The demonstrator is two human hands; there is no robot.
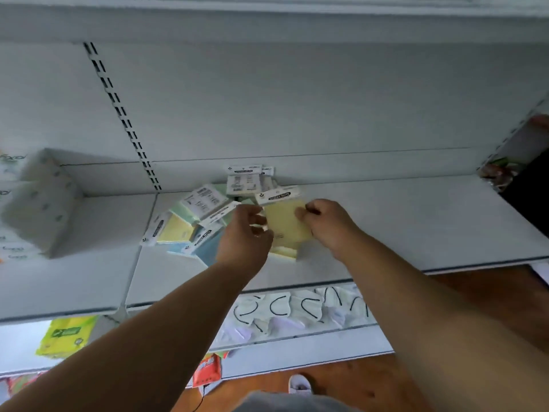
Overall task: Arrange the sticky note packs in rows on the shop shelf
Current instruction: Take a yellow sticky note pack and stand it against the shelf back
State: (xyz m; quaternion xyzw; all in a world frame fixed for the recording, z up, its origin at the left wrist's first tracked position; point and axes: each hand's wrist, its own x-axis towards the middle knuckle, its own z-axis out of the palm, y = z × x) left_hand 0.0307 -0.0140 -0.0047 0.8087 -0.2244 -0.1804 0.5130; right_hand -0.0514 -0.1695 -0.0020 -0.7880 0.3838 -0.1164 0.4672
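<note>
A yellow sticky note pack (284,224) with a white header card is held between both my hands above the white shop shelf (401,224). My left hand (245,236) grips its left edge and my right hand (326,224) pinches its right edge. To the left lies a loose heap of sticky note packs (190,221), yellow, green and blue, overlapping at odd angles. Two more packs (246,181) lean against the shelf's back wall behind the held one.
A stack of white wrapped packages (41,203) stands at the shelf's left. A slotted upright (124,117) runs down the back panel. On the lower shelf lie face masks (300,307), a yellow-green packet (65,334) and a red packet (208,370). Wooden floor shows below.
</note>
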